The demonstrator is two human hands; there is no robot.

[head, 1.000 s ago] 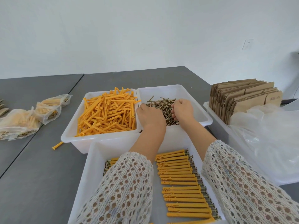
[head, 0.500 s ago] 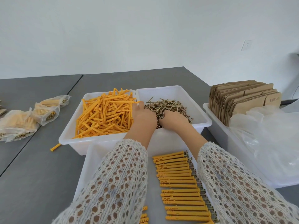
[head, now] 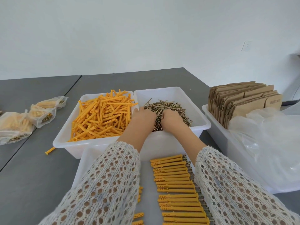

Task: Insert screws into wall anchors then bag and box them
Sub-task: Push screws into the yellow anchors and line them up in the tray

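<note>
Both my hands are down in the white bin (head: 164, 90) of brass screws (head: 172, 106). My left hand (head: 143, 117) digs its curled fingers into the left side of the pile. Beside it, my right hand (head: 172, 120) curls over the screws with its thumb tucked in; the fingertips of both are buried. The neighbouring white bin (head: 64, 136) holds loose orange wall anchors (head: 100, 117). In the near white tray (head: 82, 168), a row of anchors with screws inserted (head: 176, 184) lies between my sleeves.
Filled clear bags (head: 15, 126) lie on the grey table at the left, and one loose anchor (head: 50, 150) lies before the anchor bin. At the right, a white bin (head: 215, 132) holds flat cardboard boxes (head: 240, 101) and empty plastic bags (head: 266, 143).
My hands dropped from just above the screw pile down into it and shifted left in the bin, the right hand drawing closer to the left one.
</note>
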